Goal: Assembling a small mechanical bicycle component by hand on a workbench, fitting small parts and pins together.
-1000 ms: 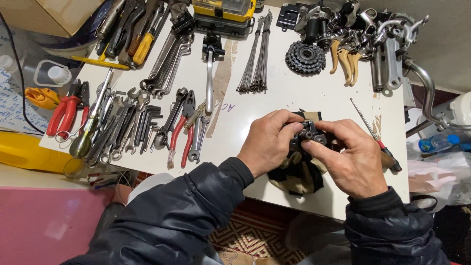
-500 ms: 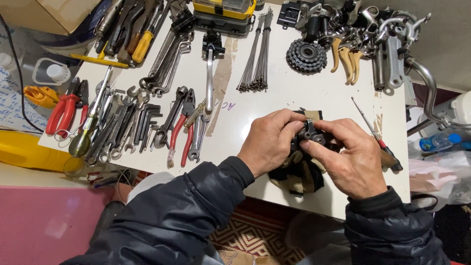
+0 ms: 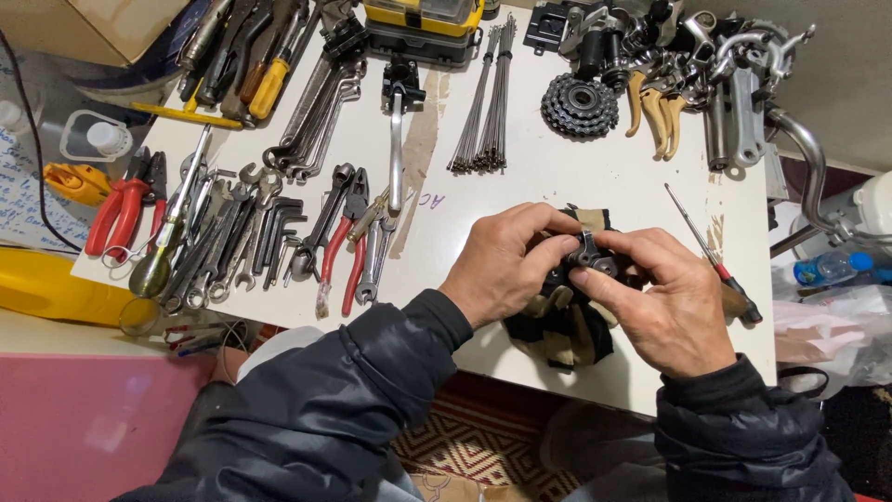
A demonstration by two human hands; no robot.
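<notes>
My left hand (image 3: 506, 260) and my right hand (image 3: 664, 302) meet over the near edge of a white table (image 3: 576, 177). Between their fingertips they pinch a small dark metal part (image 3: 591, 256). Under the hands lies a black and tan striped cloth (image 3: 567, 325), partly hidden by my fingers. Both arms wear dark padded jacket sleeves.
Wrenches and pliers (image 3: 269, 242) lie in rows on the left. A bundle of spokes (image 3: 483, 102), a toothed sprocket cluster (image 3: 580, 105) and a heap of metal bicycle parts (image 3: 706, 65) sit at the back. A screwdriver (image 3: 711, 256) lies right of my hands. A yellow container (image 3: 56, 293) is at the far left.
My hands have stayed in place over the cloth; only the fingers have shifted slightly on the small metal part.
</notes>
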